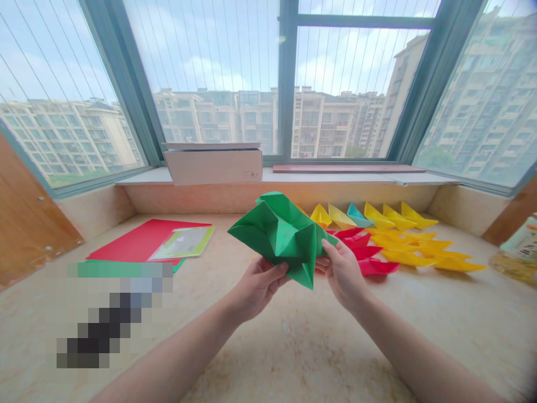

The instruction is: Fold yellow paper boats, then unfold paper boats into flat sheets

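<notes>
A green sheet of folded paper (289,232), creased and partly opened out, is held up above the stone counter between both hands. My left hand (262,282) grips its lower edge, thumb in front and fingers behind. My right hand (342,268) pinches the right-hand corner between thumb and fingers. Just behind the right hand sit red folded paper boats (377,267), partly hidden by the hand and the green paper. Beyond and to their right are several yellow paper boats (457,263) in rows, with a blue paper boat (358,214) in the back row.
On the left lie red paper (134,238) and a clear packet with a yellow-green edge (195,246). A blurred-out dark object (104,327) is nearer me. A white box (213,167) stands on the window ledge (356,178). A jar (520,252) is at the far right.
</notes>
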`<state>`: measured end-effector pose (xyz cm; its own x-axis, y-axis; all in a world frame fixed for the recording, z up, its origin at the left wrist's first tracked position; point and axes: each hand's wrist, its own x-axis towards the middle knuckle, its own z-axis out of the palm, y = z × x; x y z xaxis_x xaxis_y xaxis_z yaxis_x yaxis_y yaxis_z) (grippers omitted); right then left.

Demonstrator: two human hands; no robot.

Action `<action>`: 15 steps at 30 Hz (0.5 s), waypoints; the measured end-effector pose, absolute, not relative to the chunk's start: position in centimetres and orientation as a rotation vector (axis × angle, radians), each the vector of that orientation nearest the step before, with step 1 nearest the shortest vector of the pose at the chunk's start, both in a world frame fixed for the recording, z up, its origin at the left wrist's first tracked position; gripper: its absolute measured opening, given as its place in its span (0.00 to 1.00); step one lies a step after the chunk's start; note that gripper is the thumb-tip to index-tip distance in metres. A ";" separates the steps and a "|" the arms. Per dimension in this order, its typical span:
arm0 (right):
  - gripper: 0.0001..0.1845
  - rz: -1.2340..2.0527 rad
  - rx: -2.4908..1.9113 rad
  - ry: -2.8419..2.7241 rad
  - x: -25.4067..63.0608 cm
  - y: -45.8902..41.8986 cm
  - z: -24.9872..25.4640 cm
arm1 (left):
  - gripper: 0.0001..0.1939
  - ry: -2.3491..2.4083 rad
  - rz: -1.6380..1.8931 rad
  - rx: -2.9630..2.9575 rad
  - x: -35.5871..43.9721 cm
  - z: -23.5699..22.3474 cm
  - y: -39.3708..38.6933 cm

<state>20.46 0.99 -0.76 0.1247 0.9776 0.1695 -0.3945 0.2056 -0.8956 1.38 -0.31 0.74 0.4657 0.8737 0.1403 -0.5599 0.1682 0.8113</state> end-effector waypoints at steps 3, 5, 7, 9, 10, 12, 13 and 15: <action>0.11 1.347 -0.754 -0.819 20.6 0.9 -0.4 | 0.14 0.388 1.061 0.958 1.4 0.6 -0.3; 0.09 1.413 -0.754 -0.803 20.5 0.8 0.0 | 0.14 0.377 1.070 0.980 1.4 0.5 -0.2; 0.09 1.451 -0.759 -0.815 20.6 0.6 0.5 | 0.14 0.365 1.073 1.004 1.4 0.5 -0.1; 0.11 1.467 -0.759 -0.812 20.7 0.7 0.7 | 0.14 0.349 1.071 1.017 1.4 0.7 -0.2; 0.13 1.467 -0.765 -0.794 20.9 0.8 0.8 | 0.14 0.340 1.073 1.012 1.3 0.8 -0.3; 0.13 1.417 -0.797 -0.730 21.6 1.4 0.6 | 0.15 0.339 1.081 0.989 1.2 1.3 -0.5; 0.13 1.369 -0.814 -0.698 22.0 1.8 0.5 | 0.16 0.352 1.084 0.979 1.1 1.6 -0.5; 0.13 1.225 -0.818 -0.695 22.7 2.5 0.1 | 0.18 0.408 1.087 0.978 0.9 2.0 -0.3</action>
